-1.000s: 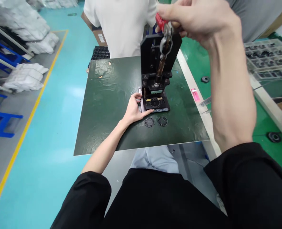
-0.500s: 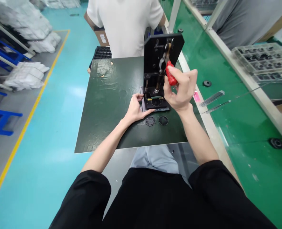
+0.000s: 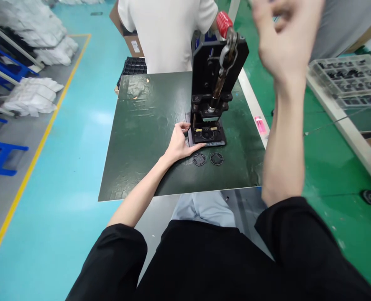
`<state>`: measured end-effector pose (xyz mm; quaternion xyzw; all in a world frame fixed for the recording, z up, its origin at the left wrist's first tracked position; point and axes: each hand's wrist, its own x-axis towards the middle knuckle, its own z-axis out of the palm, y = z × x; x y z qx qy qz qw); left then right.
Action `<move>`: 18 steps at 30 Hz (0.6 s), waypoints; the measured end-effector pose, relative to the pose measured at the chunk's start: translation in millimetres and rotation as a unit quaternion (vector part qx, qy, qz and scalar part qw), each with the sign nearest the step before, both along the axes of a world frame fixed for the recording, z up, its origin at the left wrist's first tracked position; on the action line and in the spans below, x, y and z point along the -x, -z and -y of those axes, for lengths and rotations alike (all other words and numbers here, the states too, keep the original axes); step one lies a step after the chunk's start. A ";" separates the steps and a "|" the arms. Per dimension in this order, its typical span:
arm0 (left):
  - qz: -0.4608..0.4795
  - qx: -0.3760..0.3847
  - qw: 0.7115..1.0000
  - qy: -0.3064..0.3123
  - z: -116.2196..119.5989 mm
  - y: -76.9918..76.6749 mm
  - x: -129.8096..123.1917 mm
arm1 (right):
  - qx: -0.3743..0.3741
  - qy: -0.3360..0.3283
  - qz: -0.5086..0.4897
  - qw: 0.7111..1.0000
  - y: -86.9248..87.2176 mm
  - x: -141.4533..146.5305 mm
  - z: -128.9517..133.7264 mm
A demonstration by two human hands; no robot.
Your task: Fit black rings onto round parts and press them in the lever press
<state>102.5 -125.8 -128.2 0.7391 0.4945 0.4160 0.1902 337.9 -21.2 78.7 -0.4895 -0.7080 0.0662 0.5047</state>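
A black hand press stands on the dark green tabletop, its lever with the red handle swung up. My left hand grips the front left corner of the press base, thumb along the front edge and fingers at the side. A round black part lies in the fixture under the raised ram. In front of the base lie two round black discs, the left disc and the right disc. My right hand is raised at upper right, apart from the handle. Its fingers are blurred and partly cut off.
Beyond the table a person in a white shirt stands close. At right runs a green surface with clear trays of black parts and a black ring. A pink label is on the pale rail.
My right hand has let go of the red handle and moved up and right. The lever has swung up and the ram has risen. My left hand stays at the base.
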 end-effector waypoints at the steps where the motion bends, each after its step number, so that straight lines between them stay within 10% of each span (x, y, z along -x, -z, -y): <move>1: 0.000 -0.001 1.000 -0.001 0.2 -0.1 -0.1 | -0.042 0.096 0.004 0.994 19.3 -1.6 22.5; 8: -0.012 -0.018 1.000 0.008 -0.4 2.1 2.7 | 0.129 0.105 0.090 0.982 156.5 45.0 133.3; 18: -0.015 -0.038 0.999 0.010 -6.1 4.6 5.8 | 0.323 0.107 0.196 0.920 111.8 50.4 117.0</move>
